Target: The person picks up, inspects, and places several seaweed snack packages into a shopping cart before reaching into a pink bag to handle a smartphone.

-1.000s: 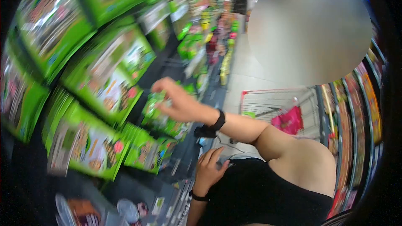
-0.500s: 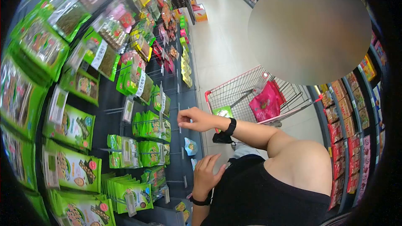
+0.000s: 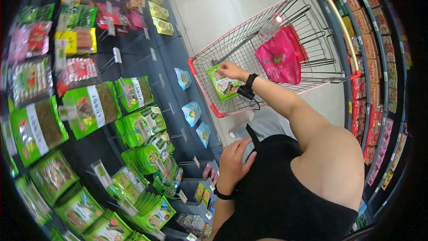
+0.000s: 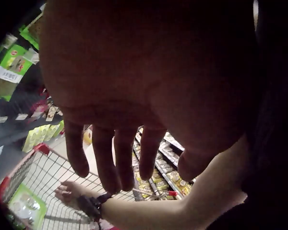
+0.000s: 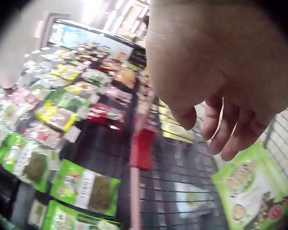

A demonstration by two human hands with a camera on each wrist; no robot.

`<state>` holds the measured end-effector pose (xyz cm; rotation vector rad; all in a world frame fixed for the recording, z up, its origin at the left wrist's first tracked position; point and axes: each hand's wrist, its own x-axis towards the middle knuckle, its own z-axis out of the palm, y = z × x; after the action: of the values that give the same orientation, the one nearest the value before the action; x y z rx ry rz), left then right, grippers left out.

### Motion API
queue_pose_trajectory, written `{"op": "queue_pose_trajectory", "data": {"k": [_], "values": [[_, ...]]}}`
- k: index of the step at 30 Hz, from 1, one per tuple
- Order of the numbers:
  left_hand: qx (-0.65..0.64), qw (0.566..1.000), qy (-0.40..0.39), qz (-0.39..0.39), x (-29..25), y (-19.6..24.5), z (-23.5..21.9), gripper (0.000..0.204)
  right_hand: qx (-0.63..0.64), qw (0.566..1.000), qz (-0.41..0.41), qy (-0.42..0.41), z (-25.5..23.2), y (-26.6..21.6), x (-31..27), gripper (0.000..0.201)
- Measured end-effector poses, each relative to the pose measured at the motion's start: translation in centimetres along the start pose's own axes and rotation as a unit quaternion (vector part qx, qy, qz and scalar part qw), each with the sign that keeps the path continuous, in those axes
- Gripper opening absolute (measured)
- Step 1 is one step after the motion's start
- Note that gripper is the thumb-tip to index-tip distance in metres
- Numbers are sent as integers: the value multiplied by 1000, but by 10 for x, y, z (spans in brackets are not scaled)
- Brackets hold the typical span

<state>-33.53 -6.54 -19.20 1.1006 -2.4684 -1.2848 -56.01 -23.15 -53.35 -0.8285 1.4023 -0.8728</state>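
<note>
My right hand (image 3: 232, 70) is over the shopping cart, its fingers loosely bent and holding nothing. Directly beneath it a green snack packet (image 3: 221, 87) lies in the cart's wire basket; in the right wrist view the fingers hang just above this packet (image 5: 252, 191). A pink bag (image 3: 281, 58) and a clear plastic bottle (image 3: 270, 29) sit farther along in the same cart (image 3: 243, 29). My left hand (image 3: 236, 160) is at the front of my body, fingers extended and slightly spread. Its empty palm fills the upper part of the left wrist view.
On the left, a dark shelf rack (image 3: 171, 69) carries hanging green seaweed-type packets (image 3: 93, 109) and several other snacks. Small blue pouches (image 3: 191, 114) lie on its lower ledge. To the right, another shelf holds red packs (image 3: 358, 136). Tiled floor (image 3: 205, 0) runs between.
My right hand has moved away from the hanging green packets to above the cart. The view has swung right, bringing the cart nearer the middle. The left hand stays by my body.
</note>
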Motion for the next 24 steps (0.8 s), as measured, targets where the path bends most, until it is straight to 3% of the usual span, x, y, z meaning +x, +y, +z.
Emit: {"op": "queue_pose_trajectory", "data": {"k": [2, 4, 7, 8, 10, 11, 15, 18, 19, 22, 24], "values": [[7, 999, -21, -37, 13, -3, 2, 44, -121, 985, 92, 77, -16, 95, 30, 28], [23, 996, -45, -79, 27, -5, 1, 45, -215, 960, 157, 89, -25, 144, 30, 33], [12, 988, -74, -132, 35, -13, 2, 43, -38, 959, 276, 53, -14, 222, 36, 34], [11, 986, -80, -144, 39, -16, 3, 42, -37, 961, 272, 46, -5, 235, 34, 35], [1, 984, -84, -155, 46, -21, 2, 40, -36, 965, 259, 33, 11, 221, 23, 40], [-1, 984, -84, -160, 50, -22, 2, 40, 58, 957, 283, -13, 10, 181, 11, 50], [5, 981, -75, -178, 59, -20, 5, 40, -110, 952, 240, 157, 54, 209, 27, 58], [11, 980, -78, -182, 58, -16, 8, 40, -64, 955, 291, -11, 34, 191, 29, 53], [13, 980, -80, -183, 57, -14, 9, 40, -113, 954, 268, -80, 29, 187, 30, 47], [14, 980, -89, -179, 53, -9, 10, 40, -226, 951, 193, -81, 36, 172, 31, 43], [21, 983, -78, -167, 48, -8, 10, 41, -205, 958, 186, -77, 36, 162, 33, 45]]}}
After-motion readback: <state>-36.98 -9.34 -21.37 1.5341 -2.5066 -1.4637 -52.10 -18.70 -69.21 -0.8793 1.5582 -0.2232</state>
